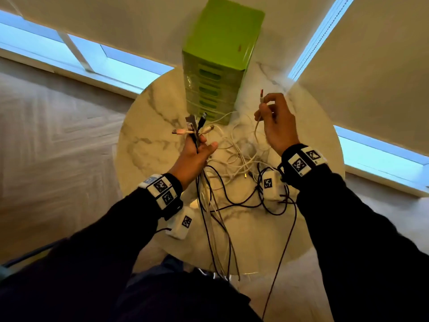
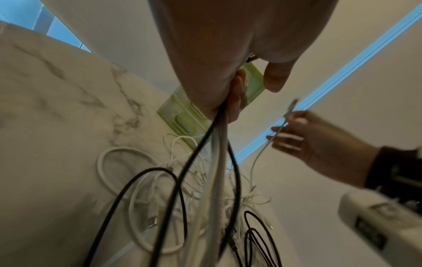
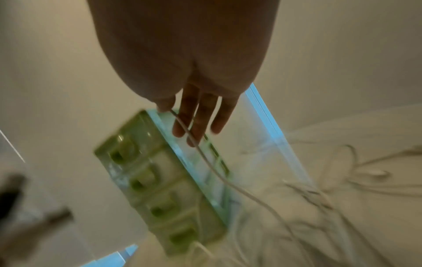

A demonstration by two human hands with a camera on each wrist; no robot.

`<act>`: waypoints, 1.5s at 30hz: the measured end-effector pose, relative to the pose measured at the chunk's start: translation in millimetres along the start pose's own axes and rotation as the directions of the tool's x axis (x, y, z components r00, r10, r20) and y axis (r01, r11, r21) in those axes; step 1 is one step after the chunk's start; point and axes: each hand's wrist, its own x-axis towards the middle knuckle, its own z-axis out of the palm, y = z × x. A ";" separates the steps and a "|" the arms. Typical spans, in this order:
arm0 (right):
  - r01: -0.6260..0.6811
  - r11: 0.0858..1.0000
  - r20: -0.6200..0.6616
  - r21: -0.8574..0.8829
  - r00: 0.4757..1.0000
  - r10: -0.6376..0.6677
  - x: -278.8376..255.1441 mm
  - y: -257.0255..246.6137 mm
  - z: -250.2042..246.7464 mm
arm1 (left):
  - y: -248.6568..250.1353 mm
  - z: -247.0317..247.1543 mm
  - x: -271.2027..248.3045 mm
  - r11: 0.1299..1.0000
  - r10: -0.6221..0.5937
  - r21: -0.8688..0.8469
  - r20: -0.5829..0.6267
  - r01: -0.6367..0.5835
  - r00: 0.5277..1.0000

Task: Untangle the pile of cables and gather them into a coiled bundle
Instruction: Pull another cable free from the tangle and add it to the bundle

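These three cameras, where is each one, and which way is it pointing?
Head: worn on the head, looking down at the marble table, both hands and dark sleeves.
Left wrist: under the left hand, looking along its gripped cables toward the right hand.
Right wrist: looking along the right hand's fingers, which pinch a white cable.
All share the green drawer unit.
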 end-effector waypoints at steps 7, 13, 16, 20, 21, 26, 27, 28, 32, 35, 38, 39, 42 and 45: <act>-0.077 0.923 0.120 0.377 0.992 0.034 -44.2 -60.7 22.7 | 6.4 19.3 11.3 0.982 -0.002 -0.189 0.016 0.005 1.000; -0.199 0.923 0.216 0.330 0.968 0.132 -107.2 -49.8 62.0 | 17.7 16.6 -10.4 0.991 0.128 -0.062 0.102 -0.122 0.987; -0.179 0.944 0.285 0.279 0.954 0.096 -121.7 -51.8 60.8 | 24.8 5.5 -15.0 0.988 0.153 -0.035 0.157 -0.149 0.976; 0.008 0.999 0.341 0.044 0.940 -0.022 -131.7 -46.8 58.3 | 31.5 -7.0 -9.7 0.986 0.164 -0.067 0.148 -0.156 0.975; 0.007 0.999 0.290 0.053 0.957 -0.022 -132.0 -46.4 58.4 | 32.1 -7.7 -9.4 0.984 0.165 -0.096 0.152 -0.151 0.975; -0.039 0.972 0.056 0.233 0.998 0.027 -126.3 -60.3 56.4 | 30.9 -6.7 -14.1 0.972 0.124 -0.213 0.100 -0.100 0.987; -0.019 0.976 0.059 0.218 0.998 0.006 -125.9 -63.9 56.4 | 31.0 -5.5 -16.7 0.976 0.127 -0.192 0.100 -0.106 0.987; 0.007 0.981 0.073 0.196 0.997 -0.022 -126.8 -68.0 56.5 | 30.3 -3.6 -18.8 0.980 0.127 -0.167 0.109 -0.108 0.986; 0.024 0.990 0.130 0.138 0.991 -0.042 -132.8 -76.6 62.1 | 35.1 4.8 -29.3 0.986 0.144 -0.098 0.129 -0.132 0.981; 0.014 0.992 0.116 0.122 0.993 -0.028 -138.0 -77.5 67.4 | 38.4 5.6 -34.6 0.989 0.148 -0.048 0.133 -0.143 0.980; 0.011 0.994 0.131 0.105 0.991 -0.025 -142.2 -76.7 71.2 | 39.5 3.1 -38.1 0.984 0.177 0.008 0.112 -0.179 0.978; 0.022 0.995 0.136 0.094 0.990 -0.034 -143.0 -75.0 72.3 | 38.8 2.6 -38.3 0.978 0.201 0.035 0.102 -0.205 0.974; 0.046 0.998 0.172 0.052 0.984 -0.054 -143.1 -66.0 75.7 | 34.4 -2.2 -34.6 0.978 0.202 0.039 0.047 -0.204 0.978; 0.031 0.999 0.293 -0.034 0.956 -0.019 -147.5 -51.1 78.1 | 40.4 -9.4 -24.6 0.980 0.181 -0.066 -0.081 -0.186 0.980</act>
